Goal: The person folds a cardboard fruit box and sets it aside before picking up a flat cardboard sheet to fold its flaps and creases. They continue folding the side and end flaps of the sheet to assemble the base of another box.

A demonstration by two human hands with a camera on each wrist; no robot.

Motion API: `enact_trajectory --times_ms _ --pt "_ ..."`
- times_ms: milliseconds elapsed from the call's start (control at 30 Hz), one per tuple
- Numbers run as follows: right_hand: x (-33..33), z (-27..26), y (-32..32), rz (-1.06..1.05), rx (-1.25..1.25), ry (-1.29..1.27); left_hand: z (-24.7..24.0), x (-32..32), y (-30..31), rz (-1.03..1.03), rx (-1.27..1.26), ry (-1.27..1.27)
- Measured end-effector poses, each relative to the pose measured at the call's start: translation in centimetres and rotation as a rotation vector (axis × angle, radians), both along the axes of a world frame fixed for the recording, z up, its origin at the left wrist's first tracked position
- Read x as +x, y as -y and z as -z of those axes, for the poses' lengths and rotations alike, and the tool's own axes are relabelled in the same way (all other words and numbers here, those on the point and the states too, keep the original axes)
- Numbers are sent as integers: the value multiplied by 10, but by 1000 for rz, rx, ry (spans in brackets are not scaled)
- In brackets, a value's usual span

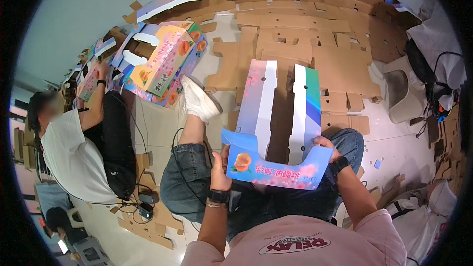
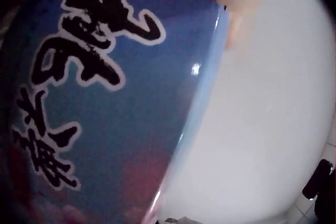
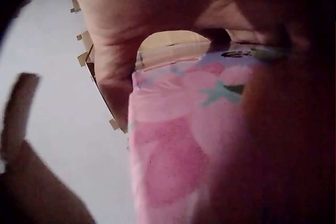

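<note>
A fruit carton point(image 1: 281, 172), printed blue and pink with a peach and Chinese characters, rests over the person's lap. Its top is open along the middle, with white-edged flaps along both long sides and a curved cut-out in the near panel. My left hand point(image 1: 220, 173) holds the near left corner, thumb pointing up; some of its fingers are hidden by the panel. At the near right corner, my right hand point(image 1: 329, 147) grips the side wall, its thumb over the edge. Large black characters cover the carton's panel point(image 2: 105, 103) in the left wrist view.
Flattened brown cardboard point(image 1: 295, 44) is spread across the floor ahead. Another peach carton point(image 1: 162, 59) stands ahead left, beside a white shoe point(image 1: 199, 101). A second person point(image 1: 74, 143) sits at left handling a carton. A beige plastic stool point(image 1: 406, 88) is at right; cables point(image 1: 143, 207) lie at left.
</note>
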State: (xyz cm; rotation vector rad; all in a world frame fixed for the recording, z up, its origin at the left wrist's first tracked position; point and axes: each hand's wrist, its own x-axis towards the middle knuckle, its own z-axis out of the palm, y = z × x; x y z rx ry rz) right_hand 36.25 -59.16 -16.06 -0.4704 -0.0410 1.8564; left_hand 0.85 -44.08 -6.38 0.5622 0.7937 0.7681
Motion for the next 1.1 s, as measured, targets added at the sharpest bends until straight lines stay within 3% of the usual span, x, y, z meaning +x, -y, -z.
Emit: enact_trajectory --times_ms 33,100,133,200,233,333,400,433,500,600,633,667,700,767,867,967,1100 --pt "1 4 2 -1 1 1 0 -1 1 -1 1 1" --pt "1 1 2 -4 -67 83 2 -2 2 107 370 -370" --pt "-4 -14 -2 -5 -66 84 2 -3 1 106 370 -370" --pt "-12 -42 -7 15 -257 208 3 -4 -1 173 167 -134" --pt "-12 -47 -7 17 -256 209 4 -6 -2 174 168 -132" --pt "-15 -52 -7 7 -306 269 13 -19 -1 252 115 -189" --pt "-19 -53 -7 58 -379 292 24 -32 -4 376 -72 -425" --pt "-23 -67 -10 60 -379 292 15 -32 -6 377 -71 -425" --pt "-29 -97 -12 -1 -499 313 -3 -37 -8 836 301 -673" --pt "-26 -57 -11 5 -337 398 86 -70 6 697 306 -502" --pt "-28 -67 -12 5 -337 398 57 -52 6 615 276 -429" --pt "-30 -79 -12 -2 -434 377 19 -50 4 731 415 -507" --pt "-32 -87 -12 -8 -531 354 13 -45 5 731 414 -506" --pt "-32 -87 -14 -2 -485 389 10 -38 9 616 124 -502" --pt "-33 -84 -14 4 -440 410 97 -83 9 535 50 -475" --pt "-25 -49 -9 9 -379 355 20 -37 13 474 93 -412" --pt "-27 -48 -3 47 -317 329 11 -39 6 518 103 -499"
